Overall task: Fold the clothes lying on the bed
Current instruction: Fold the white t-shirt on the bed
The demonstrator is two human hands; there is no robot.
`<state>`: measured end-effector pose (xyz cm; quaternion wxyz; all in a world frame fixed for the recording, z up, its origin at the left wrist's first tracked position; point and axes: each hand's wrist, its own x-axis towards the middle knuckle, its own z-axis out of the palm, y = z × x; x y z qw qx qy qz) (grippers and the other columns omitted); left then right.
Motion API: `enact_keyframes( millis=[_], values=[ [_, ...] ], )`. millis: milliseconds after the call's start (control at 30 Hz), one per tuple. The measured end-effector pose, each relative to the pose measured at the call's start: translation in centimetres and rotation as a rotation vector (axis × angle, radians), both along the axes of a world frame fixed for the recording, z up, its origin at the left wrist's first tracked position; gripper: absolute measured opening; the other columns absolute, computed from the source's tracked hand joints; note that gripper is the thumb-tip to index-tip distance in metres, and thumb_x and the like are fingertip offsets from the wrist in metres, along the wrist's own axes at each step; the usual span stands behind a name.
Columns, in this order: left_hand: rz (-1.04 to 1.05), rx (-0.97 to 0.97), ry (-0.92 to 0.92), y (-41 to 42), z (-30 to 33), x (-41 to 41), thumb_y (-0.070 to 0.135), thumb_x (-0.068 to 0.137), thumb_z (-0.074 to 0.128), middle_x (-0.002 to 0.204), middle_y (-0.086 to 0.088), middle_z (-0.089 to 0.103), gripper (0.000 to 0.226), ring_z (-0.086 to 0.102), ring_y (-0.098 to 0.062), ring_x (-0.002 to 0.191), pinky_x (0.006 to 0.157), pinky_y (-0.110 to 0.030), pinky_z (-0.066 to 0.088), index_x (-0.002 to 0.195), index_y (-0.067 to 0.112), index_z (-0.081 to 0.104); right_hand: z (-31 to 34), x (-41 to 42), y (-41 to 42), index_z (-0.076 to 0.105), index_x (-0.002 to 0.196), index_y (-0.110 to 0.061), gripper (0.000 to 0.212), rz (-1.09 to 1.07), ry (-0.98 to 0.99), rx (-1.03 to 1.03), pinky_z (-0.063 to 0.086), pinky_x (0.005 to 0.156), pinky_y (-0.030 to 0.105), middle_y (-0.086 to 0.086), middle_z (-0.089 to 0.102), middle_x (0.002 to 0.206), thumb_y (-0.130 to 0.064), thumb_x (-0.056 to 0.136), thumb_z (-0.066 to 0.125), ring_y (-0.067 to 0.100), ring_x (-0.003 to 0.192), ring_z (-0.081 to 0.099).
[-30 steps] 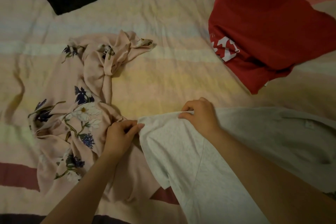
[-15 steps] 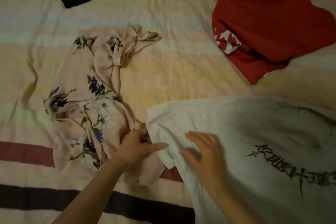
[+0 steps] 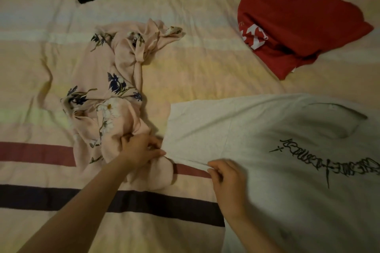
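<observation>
Both hands, left hand (image 3: 141,150) and right hand (image 3: 227,181), pinch the sleeve hem of a grey T-shirt (image 3: 287,170) spread on the bed (image 3: 205,57); folding the sleeve inward likely comes next.

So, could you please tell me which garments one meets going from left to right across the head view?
Pink floral garment → grey printed T-shirt → folded red shirt. The grey and red ones partly overlap in span; order follows their centres.
</observation>
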<state>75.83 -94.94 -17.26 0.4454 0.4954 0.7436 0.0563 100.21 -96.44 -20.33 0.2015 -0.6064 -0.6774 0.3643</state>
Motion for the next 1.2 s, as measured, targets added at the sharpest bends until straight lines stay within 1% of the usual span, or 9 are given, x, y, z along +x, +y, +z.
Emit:
enact_keyframes(
  millis=[133, 233, 367, 567, 667, 800, 933, 1067, 1200],
  values=[
    [-0.003, 0.001, -0.104, -1.3, -0.9, 2.3, 0.042, 0.073, 0.074, 0.082, 0.011, 0.069, 0.021, 0.061, -0.006, 0.075, 0.07, -0.02, 0.048, 0.082, 0.024, 0.07, -0.6, 0.0, -0.6, 0.069, 0.098, -0.019, 0.019, -0.008, -0.055, 0.0, 0.05, 0.08, 0.022, -0.007, 0.062, 0.092, -0.016, 0.079, 0.072, 0.007, 0.087, 0.057],
    [0.065, 0.027, -0.113, -2.3, -1.5, 3.6, 0.031, 0.07, 0.079, 0.066, 0.006, 0.068, 0.018, 0.061, -0.006, 0.064, 0.069, -0.024, 0.049, 0.076, 0.016, 0.071, -1.1, 0.1, -1.4, 0.067, 0.107, -0.018, 0.034, 0.015, -0.084, 0.029, 0.049, 0.088, 0.024, -0.005, 0.06, 0.103, -0.009, 0.075, 0.075, 0.01, 0.098, 0.056],
    [0.142, 0.073, -0.104, -2.9, -1.7, 3.5, 0.023, 0.075, 0.076, 0.062, 0.006, 0.063, 0.015, 0.056, 0.001, 0.057, 0.061, -0.012, 0.04, 0.068, 0.012, 0.069, -1.4, 0.6, -1.9, 0.069, 0.103, -0.013, 0.035, 0.006, -0.088, 0.109, 0.048, 0.085, 0.017, -0.001, 0.064, 0.096, 0.001, 0.072, 0.075, 0.011, 0.09, 0.06],
    [0.148, 0.138, -0.03, -3.7, -2.3, 2.3, 0.032, 0.071, 0.077, 0.065, 0.013, 0.066, 0.015, 0.052, -0.001, 0.073, 0.093, -0.027, 0.018, 0.059, 0.025, 0.071, -1.5, 1.9, -2.2, 0.072, 0.1, -0.013, 0.027, -0.096, -0.002, 0.028, 0.056, 0.08, 0.027, -0.003, 0.07, 0.092, -0.005, 0.075, 0.075, 0.008, 0.084, 0.065],
    [0.146, 0.148, -0.028, -3.9, -1.9, 2.6, 0.027, 0.073, 0.076, 0.073, 0.012, 0.068, 0.014, 0.052, 0.001, 0.077, 0.089, -0.01, 0.017, 0.061, 0.029, 0.069, -1.3, 2.0, -1.9, 0.072, 0.101, -0.015, 0.027, -0.098, 0.008, -0.038, 0.055, 0.082, 0.026, -0.003, 0.072, 0.093, -0.007, 0.076, 0.074, 0.008, 0.084, 0.065],
    [0.176, 0.106, -0.03, -3.9, -1.0, 2.9, 0.029, 0.07, 0.078, 0.075, 0.015, 0.068, 0.011, 0.055, -0.002, 0.083, 0.107, -0.044, 0.027, 0.064, 0.031, 0.069, 0.4, 2.6, -0.9, 0.071, 0.104, -0.01, 0.03, -0.105, 0.102, -0.182, 0.052, 0.083, 0.017, -0.002, 0.072, 0.094, -0.005, 0.075, 0.075, 0.004, 0.084, 0.065],
    [0.145, 0.169, -0.065, -4.1, 1.3, 4.4, 0.026, 0.071, 0.078, 0.089, 0.015, 0.065, 0.023, 0.055, 0.003, 0.087, 0.104, -0.038, 0.035, 0.089, 0.027, 0.063, 2.9, 5.3, -0.6, 0.069, 0.101, -0.01, 0.029, -0.177, 0.243, -0.292, 0.051, 0.078, 0.015, -0.015, 0.064, 0.084, -0.002, 0.074, 0.075, 0.0, 0.081, 0.063],
    [0.069, 0.41, 0.09, -2.8, 2.8, 8.1, 0.023, 0.067, 0.082, 0.092, 0.01, 0.053, 0.039, 0.053, -0.008, 0.081, 0.073, -0.031, 0.046, 0.092, 0.022, 0.052, 3.3, 11.2, -0.5, 0.066, 0.112, -0.007, 0.036, -0.315, 0.205, -0.229, 0.049, 0.081, 0.008, -0.008, 0.065, 0.099, -0.003, 0.077, 0.073, 0.0, 0.088, 0.061],
    [-0.224, 0.498, 0.38, -0.3, 1.5, 14.3, 0.027, 0.065, 0.084, 0.112, -0.006, 0.052, 0.038, 0.052, -0.034, 0.099, 0.084, -0.05, 0.041, 0.096, 0.021, 0.062, 2.9, 18.7, 0.3, 0.068, 0.108, -0.005, 0.028, -0.357, 0.01, -0.039, 0.04, 0.086, 0.003, 0.005, 0.068, 0.105, -0.001, 0.08, 0.069, 0.009, 0.094, 0.061]
  ],
)
